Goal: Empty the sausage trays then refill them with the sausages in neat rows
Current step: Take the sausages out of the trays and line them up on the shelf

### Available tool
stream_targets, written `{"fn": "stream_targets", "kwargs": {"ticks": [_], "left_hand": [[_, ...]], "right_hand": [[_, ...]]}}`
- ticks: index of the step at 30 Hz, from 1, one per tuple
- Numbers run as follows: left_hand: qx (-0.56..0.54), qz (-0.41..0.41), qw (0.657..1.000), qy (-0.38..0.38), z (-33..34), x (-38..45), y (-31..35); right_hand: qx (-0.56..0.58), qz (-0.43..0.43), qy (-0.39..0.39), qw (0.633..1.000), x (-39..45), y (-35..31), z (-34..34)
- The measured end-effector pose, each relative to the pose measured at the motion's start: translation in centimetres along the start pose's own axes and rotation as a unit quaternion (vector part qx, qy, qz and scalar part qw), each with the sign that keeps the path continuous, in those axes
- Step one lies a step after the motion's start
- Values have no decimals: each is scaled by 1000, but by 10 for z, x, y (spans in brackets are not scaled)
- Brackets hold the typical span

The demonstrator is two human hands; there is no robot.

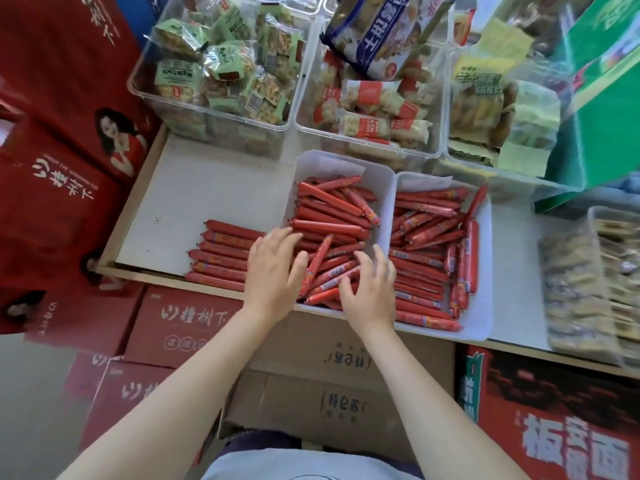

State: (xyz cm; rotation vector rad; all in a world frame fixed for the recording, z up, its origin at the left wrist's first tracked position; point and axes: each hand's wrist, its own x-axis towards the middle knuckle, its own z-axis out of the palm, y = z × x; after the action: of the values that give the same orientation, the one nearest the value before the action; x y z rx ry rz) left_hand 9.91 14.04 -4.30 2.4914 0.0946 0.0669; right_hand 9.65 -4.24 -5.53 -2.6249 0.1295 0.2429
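Both hands reach into the left sausage tray (pixel 381 174): left hand (pixel 273 268) and right hand (pixel 370 289) rest with spread, relaxed fingers on loose red sausages (pixel 329 216); a neat row of sausages (pixel 221 254) lies on the shelf (pixel 194 188) beside it.

Both hands in the left tray (pixel 384 174) w/ jumbled red sausages (pixel 329 223): left hand (pixel 273 268) lies flat on them, right hand (pixel 370 289) fingers curled over the pile. Right tray (pixel 485 271) also full; a neat sausage row (pixel 221 254) lies on the shelf (pixel 194 188) left of the trays
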Motion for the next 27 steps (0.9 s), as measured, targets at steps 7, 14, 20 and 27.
{"fn": "stream_targets", "kwargs": {"ticks": [7,14,20,27], "left_hand": [[114,45,978,-167,65,-77,51],[155,43,965,-207,66,-73,49],[165,27,958,-234,62,-72,54],[146,17,957,-250,57,-71,56]], "right_hand": [[68,68,-1,995,4,68,-70],[-145,92,-242,955,4,114,-85],[-193,101,-325,920,14,112,-92],[-197,140,-314,918,1,112,-92]]}}
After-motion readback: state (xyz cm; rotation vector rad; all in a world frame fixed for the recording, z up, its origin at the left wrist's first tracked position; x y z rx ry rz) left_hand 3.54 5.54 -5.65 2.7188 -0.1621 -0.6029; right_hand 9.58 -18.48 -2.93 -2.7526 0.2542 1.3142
